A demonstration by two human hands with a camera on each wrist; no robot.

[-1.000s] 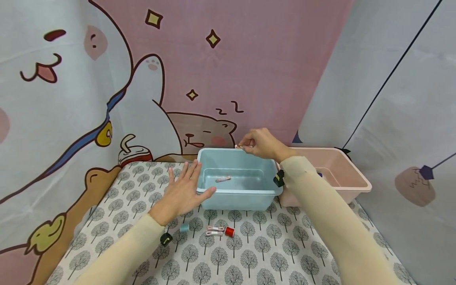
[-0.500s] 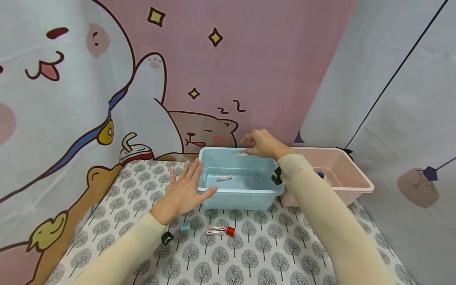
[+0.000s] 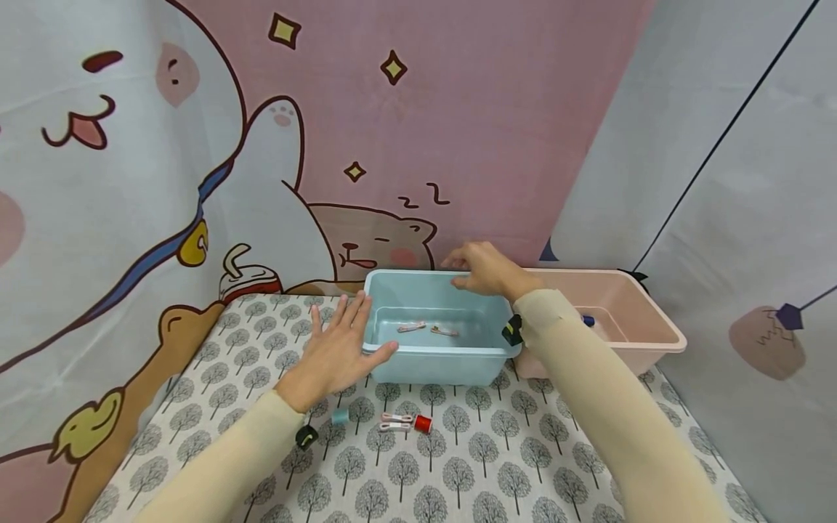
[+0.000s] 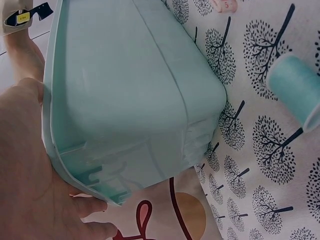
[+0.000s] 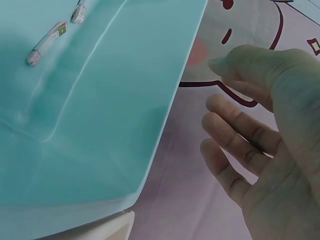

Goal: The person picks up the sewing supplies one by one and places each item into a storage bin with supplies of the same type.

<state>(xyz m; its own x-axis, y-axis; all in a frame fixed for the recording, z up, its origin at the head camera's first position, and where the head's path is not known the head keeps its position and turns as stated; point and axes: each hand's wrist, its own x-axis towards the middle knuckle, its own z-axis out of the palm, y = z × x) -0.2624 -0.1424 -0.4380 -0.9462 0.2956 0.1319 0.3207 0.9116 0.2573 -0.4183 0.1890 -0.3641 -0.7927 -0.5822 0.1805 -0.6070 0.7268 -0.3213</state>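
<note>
Two folded tape measures, one (image 3: 411,327) left and the other (image 3: 445,331) right, lie on the floor of the light blue bin (image 3: 445,367). My right hand (image 3: 487,269) hovers over the bin's back right rim, holding nothing; its fingers are loosely bent and apart in the right wrist view. My left hand (image 3: 333,356) rests against the bin's left end with fingers spread, and the left wrist view shows it along the rim. In front of the bin lie two more pale pink and white folded tape measures (image 3: 395,423), beside a red thread spool (image 3: 423,424).
A light blue thread spool (image 3: 339,416) lies left of the tape measures on the tree-print tablecloth (image 3: 458,476). To the right of the blue bin stands a pink bin (image 3: 654,345), with a dark blue item (image 3: 588,320) partly visible inside. A cartoon curtain (image 3: 510,131) hangs behind.
The tape measure pinched in my right hand was let go and dropped to the bin floor, beside the first one. The right hand stays almost in place; the left hand has not moved.
</note>
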